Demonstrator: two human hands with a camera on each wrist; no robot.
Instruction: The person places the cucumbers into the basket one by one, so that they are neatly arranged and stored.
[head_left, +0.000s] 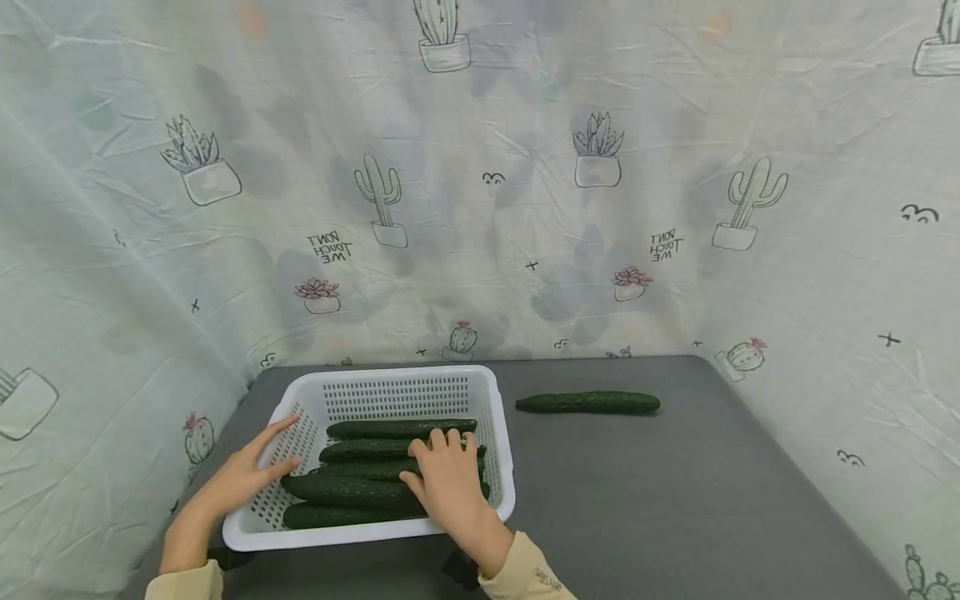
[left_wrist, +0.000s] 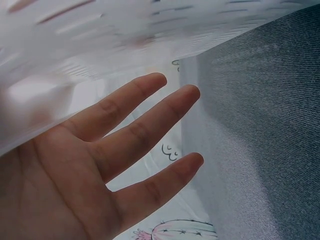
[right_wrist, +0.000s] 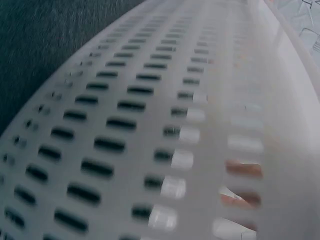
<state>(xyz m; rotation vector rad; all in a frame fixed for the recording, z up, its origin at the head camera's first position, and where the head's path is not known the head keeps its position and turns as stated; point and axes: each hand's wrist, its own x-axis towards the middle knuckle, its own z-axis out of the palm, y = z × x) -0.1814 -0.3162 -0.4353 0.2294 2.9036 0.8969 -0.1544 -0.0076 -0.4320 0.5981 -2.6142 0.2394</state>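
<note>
A white perforated plastic basket [head_left: 504, 467] holds several dark green cucumbers [head_left: 345, 492] laid side by side. My left hand [head_left: 238, 477] straddles its left rim, thumb and index finger reaching inside. In the left wrist view, the other fingers of that hand [left_wrist: 85, 175] stretch out straight and spread, outside the basket's wall [left_wrist: 120, 30]. My right hand [head_left: 453, 487] reaches over the front rim, its fingers bent over a cucumber [head_left: 360, 451] near its right end. Its fingertips are hidden. The right wrist view shows mostly the basket's slotted wall [right_wrist: 205, 130].
One cucumber [head_left: 588, 403] lies alone on the grey tabletop [head_left: 645, 500], right of the basket. A hanging cloth [head_left: 480, 225] printed with cacti encloses the table's back and sides. Small dark objects [head_left: 459, 568] show beneath the right wrist.
</note>
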